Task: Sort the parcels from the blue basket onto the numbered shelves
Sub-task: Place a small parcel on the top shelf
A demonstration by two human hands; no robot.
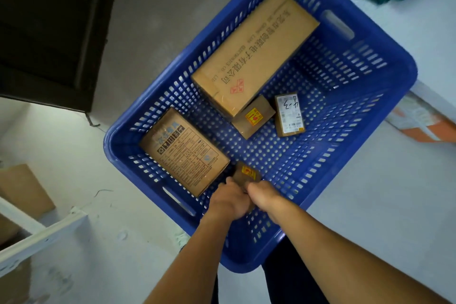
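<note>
Perforated plastic basket (385,116), matt cardboard parcels (254,52)

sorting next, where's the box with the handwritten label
Head view: the labelled box lies in the blue basket, right of centre, just right of a yellow-stickered box.

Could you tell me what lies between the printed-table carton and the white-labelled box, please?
The head view shows a small yellow-stickered box there, against the long carton's end; otherwise bare basket floor.
</note>
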